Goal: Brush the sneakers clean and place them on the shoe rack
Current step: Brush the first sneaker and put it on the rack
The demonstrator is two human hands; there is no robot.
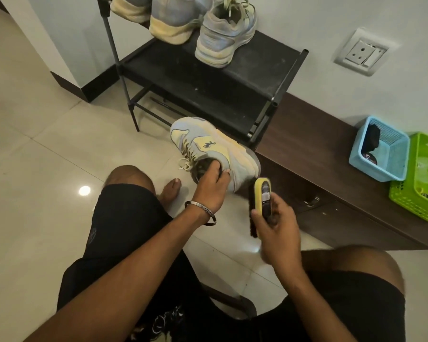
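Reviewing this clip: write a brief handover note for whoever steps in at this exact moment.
Left hand: grips the pale grey-and-yellow lace-up sneaker by its collar, held above the floor.
Right hand: holds the yellow-backed dark-bristled shoe brush just short of the sneaker's heel.
Black metal shoe rack: a grey sneaker stands on the top shelf, with more shoes behind it.
Done: at least one sneaker racked.
Left: finish brushing the held sneaker, then rack it.

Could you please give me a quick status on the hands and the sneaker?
Left hand grips the grey-and-yellow sneaker by its collar. Right hand holds the yellow-backed brush beside its heel. Black shoe rack shelf within view, unobstructed.
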